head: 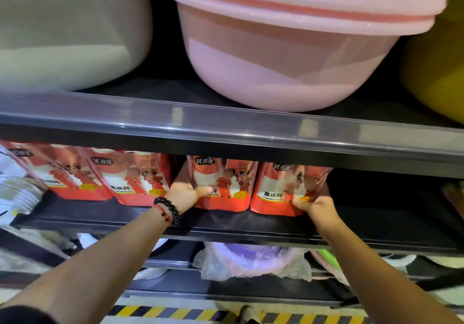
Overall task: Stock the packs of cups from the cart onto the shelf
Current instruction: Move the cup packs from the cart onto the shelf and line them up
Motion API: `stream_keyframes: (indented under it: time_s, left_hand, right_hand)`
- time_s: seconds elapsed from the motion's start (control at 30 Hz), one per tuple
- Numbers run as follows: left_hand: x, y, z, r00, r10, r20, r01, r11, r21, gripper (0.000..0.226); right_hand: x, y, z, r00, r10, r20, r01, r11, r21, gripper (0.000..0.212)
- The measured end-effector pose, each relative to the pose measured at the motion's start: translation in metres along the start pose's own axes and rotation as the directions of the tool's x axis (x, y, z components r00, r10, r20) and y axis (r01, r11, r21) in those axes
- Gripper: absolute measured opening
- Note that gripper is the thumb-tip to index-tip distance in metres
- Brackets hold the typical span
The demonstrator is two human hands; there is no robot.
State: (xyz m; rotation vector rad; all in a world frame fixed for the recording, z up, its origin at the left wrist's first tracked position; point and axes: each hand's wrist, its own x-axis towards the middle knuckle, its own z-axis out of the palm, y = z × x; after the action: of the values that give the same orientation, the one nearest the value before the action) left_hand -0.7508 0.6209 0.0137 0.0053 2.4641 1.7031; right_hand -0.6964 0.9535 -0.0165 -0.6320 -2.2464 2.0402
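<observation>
We see four red-and-orange packs of cups standing in a row on the dark middle shelf [226,223]. Each is a glossy pouch with a dark oval logo at the top, a picture of white stacked cups, cartoon figures and Chinese characters on a white band near the base. All stand with their long axis up and down, leaning back a little, printed faces turned toward us.

Our left hand [184,194] grips the third pack [222,183] at its lower left edge, thumb curled across the front, the other fingers hidden behind it. Our right hand [315,205] pinches the fourth pack [288,188] at its lower right corner, fingers curled tight on the film. These two packs touch each other; the first pack [54,168] and second pack [130,175] stand to the left.

A black bead bracelet [168,208] circles the left wrist. On the shelf above sit a pink basin [276,55] and a white basin [70,40].
</observation>
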Motion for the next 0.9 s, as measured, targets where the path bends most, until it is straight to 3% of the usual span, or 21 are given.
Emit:
stream_keyframes:
  time_s: [0.1, 0.2, 0.27, 0.4, 0.47, 0.9]
  left_hand:
    - [0.001, 0.002, -0.001, 0.999, -0.032, 0.028, 0.032, 0.999, 0.014, 0.071]
    - [0.003, 0.002, -0.002, 0.999, -0.036, 0.026, 0.035, 0.999, 0.037, 0.071]
    - [0.003, 0.0, -0.001, 0.999, -0.049, 0.02, 0.047, 0.997, 0.065, 0.062]
    - [-0.001, -0.009, 0.003, 0.995, -0.097, -0.024, 0.099, 0.989, 0.111, 0.022]
    - [-0.003, -0.015, 0.002, 0.991, -0.136, -0.003, 0.135, 0.985, 0.106, 0.015]
    - [-0.001, -0.013, 0.01, 0.989, -0.122, 0.084, 0.121, 0.993, 0.013, 0.025]
  right_hand:
    - [0.0, 0.004, 0.004, 0.999, 0.032, -0.026, -0.033, 0.999, -0.036, 0.019]
    - [-0.002, 0.002, 0.005, 0.999, 0.036, -0.03, -0.037, 0.999, -0.037, 0.019]
    - [-0.002, 0.0, 0.006, 0.999, 0.028, -0.027, -0.029, 0.999, -0.035, 0.021]
    - [-0.005, -0.004, 0.007, 0.999, 0.042, -0.033, -0.042, 0.999, -0.012, 0.025]
    - [-0.005, -0.004, 0.007, 0.998, 0.056, -0.034, -0.056, 0.998, 0.003, 0.024]
    - [-0.008, -0.01, 0.0, 0.998, 0.049, -0.032, -0.049, 0.999, 0.01, 0.027]
